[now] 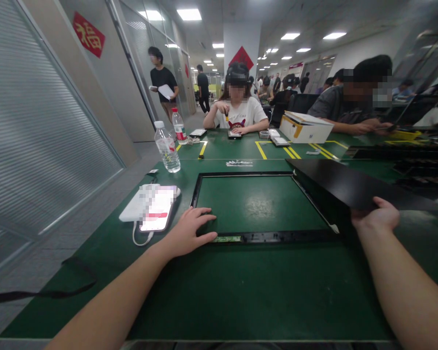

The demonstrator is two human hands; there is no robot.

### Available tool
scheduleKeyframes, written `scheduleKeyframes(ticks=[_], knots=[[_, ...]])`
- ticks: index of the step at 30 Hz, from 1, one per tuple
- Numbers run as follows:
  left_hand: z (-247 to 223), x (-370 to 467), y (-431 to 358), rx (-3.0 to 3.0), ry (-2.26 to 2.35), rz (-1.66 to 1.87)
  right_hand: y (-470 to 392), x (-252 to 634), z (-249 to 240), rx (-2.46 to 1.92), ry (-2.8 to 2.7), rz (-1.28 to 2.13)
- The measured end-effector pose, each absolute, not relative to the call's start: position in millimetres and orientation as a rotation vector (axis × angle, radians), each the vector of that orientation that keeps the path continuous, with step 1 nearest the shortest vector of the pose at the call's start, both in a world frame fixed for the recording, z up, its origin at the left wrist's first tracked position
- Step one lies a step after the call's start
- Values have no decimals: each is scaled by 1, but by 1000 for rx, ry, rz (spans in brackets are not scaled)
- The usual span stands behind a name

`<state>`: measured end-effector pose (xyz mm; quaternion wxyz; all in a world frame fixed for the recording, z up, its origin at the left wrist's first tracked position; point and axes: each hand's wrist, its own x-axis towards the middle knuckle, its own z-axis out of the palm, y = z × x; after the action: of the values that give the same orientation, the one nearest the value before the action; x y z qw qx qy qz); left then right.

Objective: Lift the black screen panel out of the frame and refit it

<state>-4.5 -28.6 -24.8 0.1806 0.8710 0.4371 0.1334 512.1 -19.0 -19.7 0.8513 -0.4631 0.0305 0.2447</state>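
A black rectangular frame (277,237) lies flat on the green table (255,291), with a small green circuit board (228,238) in its near bar. My left hand (191,231) rests on the frame's near left corner, fingers spread, thumb beside the board. At the right, my right hand (377,216) holds a thin black panel (343,180) by its near edge, tilted above the table. The panel's far left corner is close to the frame's far right corner. White strips show along the frame's right bar.
A phone (158,214) with a cable and a white device lie at left, near two bottles (167,148) (179,127). Across the table a person (239,109) works beside a white box (306,129). Dark stacked parts (372,152) lie at right; another person sits behind.
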Motion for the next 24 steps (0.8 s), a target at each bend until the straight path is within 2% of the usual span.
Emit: scheduleKeyframes(ticks=[13, 24], knots=[[-20, -4, -28, 2268, 1268, 528, -29, 462, 15, -824, -101, 668], [-28, -12, -15, 1750, 1393, 1079, -43, 461, 20, -933, -239, 794]])
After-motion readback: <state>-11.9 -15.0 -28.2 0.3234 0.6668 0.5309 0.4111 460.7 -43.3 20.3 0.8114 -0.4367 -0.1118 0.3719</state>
